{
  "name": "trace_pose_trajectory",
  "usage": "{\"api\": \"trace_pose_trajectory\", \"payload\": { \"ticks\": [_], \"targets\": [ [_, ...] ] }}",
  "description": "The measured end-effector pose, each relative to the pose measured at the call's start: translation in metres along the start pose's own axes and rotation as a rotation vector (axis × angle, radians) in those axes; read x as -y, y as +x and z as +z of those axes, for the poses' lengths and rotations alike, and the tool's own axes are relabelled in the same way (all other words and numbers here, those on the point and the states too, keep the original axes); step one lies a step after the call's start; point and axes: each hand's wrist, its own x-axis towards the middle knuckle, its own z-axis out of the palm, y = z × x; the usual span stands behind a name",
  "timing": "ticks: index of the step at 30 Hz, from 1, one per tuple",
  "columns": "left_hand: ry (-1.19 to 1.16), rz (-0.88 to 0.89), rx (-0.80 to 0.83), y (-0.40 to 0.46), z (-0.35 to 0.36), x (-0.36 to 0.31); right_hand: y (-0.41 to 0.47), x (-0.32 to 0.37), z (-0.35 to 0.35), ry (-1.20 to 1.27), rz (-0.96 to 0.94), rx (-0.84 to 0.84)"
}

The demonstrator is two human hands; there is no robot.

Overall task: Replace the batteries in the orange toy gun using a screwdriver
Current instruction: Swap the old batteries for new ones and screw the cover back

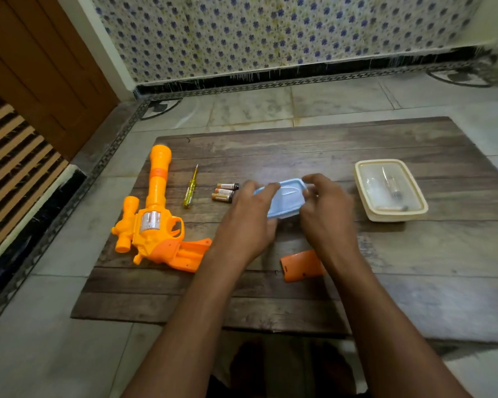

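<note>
The orange toy gun point(153, 214) lies at the table's left, barrel pointing away, its grip compartment open. Its orange battery cover point(301, 265) lies apart near the middle, partly under my right forearm. A yellow-handled screwdriver point(191, 188) lies to the right of the barrel. Three batteries point(225, 192) lie side by side beyond it. My left hand point(249, 218) and my right hand point(327, 209) both hold a small light-blue plastic box point(288, 196) above the table's middle, fingers curled over its rim. What is inside it is hidden.
A cream plastic container point(391, 191) with a clear lid stands at the right of the wooden table point(414, 268). The low table sits on a marble floor. A patterned wall runs behind and a wooden door point(41, 67) stands at left.
</note>
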Motion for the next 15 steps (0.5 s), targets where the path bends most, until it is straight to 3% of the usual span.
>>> {"api": "trace_pose_trajectory", "payload": {
  "ticks": [5, 10, 15],
  "targets": [
    [-0.302, -0.156, -0.237, -0.017, -0.009, -0.007, 0.000, 0.005, -0.001, 0.417, 0.063, 0.017],
    [-0.461, -0.060, -0.338, -0.036, -0.006, -0.016, -0.008, 0.010, 0.006, 0.690, 0.150, 0.156],
    [-0.314, 0.040, -0.365, -0.043, 0.000, -0.023, -0.004, 0.014, 0.004, 0.787, 0.171, 0.184]
  ]
}}
